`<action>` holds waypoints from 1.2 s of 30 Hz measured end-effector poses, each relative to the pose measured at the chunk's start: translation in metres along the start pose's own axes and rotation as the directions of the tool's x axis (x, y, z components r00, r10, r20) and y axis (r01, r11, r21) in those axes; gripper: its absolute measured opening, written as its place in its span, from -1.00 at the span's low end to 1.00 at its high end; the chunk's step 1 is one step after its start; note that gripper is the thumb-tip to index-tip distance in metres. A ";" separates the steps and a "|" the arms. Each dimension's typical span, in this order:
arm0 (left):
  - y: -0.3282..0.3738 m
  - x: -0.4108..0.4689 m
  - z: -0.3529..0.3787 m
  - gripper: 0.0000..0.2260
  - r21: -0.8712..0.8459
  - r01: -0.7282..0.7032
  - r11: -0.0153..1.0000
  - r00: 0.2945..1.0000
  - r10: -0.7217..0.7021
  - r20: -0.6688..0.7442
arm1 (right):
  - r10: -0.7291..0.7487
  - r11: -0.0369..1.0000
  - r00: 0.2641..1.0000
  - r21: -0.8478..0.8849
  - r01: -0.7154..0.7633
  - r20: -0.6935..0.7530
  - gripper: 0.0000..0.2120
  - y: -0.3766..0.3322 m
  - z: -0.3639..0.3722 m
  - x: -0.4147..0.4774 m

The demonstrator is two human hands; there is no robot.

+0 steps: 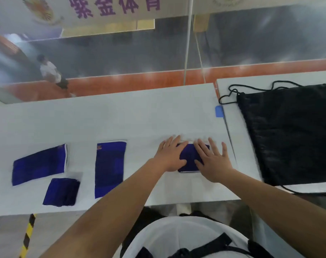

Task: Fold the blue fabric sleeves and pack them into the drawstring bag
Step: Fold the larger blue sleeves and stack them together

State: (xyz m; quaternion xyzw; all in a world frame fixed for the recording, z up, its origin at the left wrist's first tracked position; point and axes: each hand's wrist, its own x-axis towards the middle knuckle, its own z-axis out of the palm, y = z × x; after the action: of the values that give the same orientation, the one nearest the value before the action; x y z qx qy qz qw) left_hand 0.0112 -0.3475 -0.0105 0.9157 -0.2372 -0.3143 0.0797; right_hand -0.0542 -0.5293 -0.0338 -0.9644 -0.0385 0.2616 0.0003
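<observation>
A pale table (106, 120) runs across the view, butted against a second pale table (231, 90) on the right, with a small blue tab (219, 111) at the seam between them. Behind them lie an orange strip of floor (139, 81), a grey floor beyond it, and a white banner (95, 8) with purple characters at the top. A person in a white top (50, 72) stands far off at the left. A yellow-and-black striped post (28, 237) slants below the table's near edge.

The black drawstring bag (296, 135) lies flat on the right-hand table, its cords (233, 94) looped beyond its far left corner; nothing sits between it and the hands but bare tabletop.

Four blue sleeves lie on the left table. A flat one with a white edge (39, 164) is farthest left, tilted. A small folded one (62, 191) is just in front of it. A long one (110, 168) lies lengthwise toward the viewer, between those and the hands. The fourth, a folded sleeve (191, 158), is nearest the bag.

Both forearms reach forward from below. The left hand (170, 157) lies palm down with fingers spread on the left part of the folded sleeve; the right hand (212, 161) lies palm down, fingers splayed, on its right part. Neither hand grips anything; both are flat and wide. The picture is slightly blurred.
</observation>
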 end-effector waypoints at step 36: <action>-0.243 -0.075 0.041 -0.45 0.212 -0.082 0.974 0.976 0.121 -0.179 | -0.083 0.993 0.995 0.093 0.077 0.063 -0.40 -0.291 0.040 -0.062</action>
State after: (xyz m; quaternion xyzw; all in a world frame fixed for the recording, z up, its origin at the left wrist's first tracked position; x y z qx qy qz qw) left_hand 0.0276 -0.0986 -0.0744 0.9316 -0.3062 -0.1944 0.0241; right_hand -0.1490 -0.2445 -0.0315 -0.9518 -0.0652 0.2950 0.0531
